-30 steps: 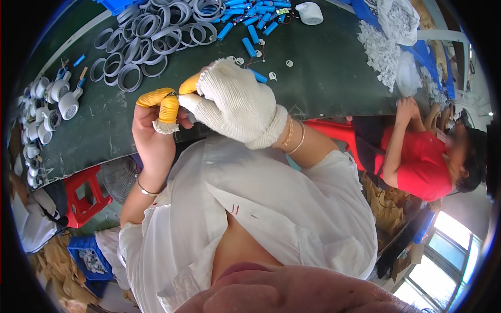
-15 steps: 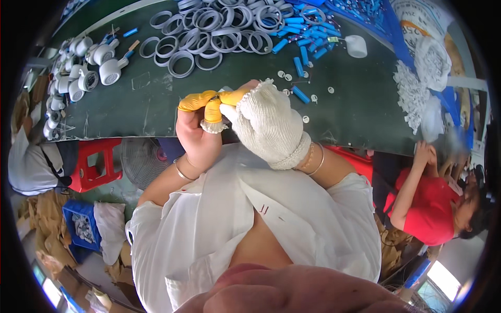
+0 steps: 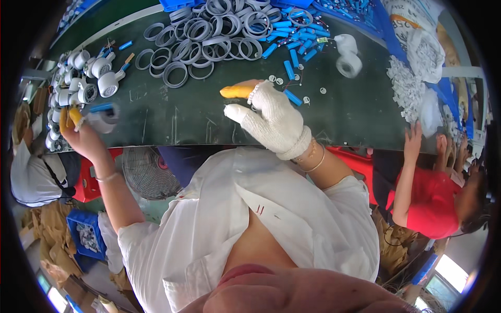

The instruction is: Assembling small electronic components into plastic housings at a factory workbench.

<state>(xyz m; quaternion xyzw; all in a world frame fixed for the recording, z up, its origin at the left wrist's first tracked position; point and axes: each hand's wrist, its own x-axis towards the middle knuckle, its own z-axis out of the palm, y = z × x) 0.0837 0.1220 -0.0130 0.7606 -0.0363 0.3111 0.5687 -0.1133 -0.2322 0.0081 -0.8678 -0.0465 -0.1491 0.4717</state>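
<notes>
Left hand [image 3: 85,136] by housing pile [image 3: 108,84]; blurred housing [image 3: 106,123] with blue cell [image 3: 100,107] just beside its fingers, can't tell if gripped. Right hand [image 3: 274,117] over table [image 3: 177,115], thumb and finger apart. Risk: blurred housing tips if left hand brushes it.

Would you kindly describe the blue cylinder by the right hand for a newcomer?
Right of the grey rings on the dark green worktable lie heaped blue cylinders. Below them, the wanted blue cylinder lies closer than any other to the white knitted glove on the right hand.
</notes>
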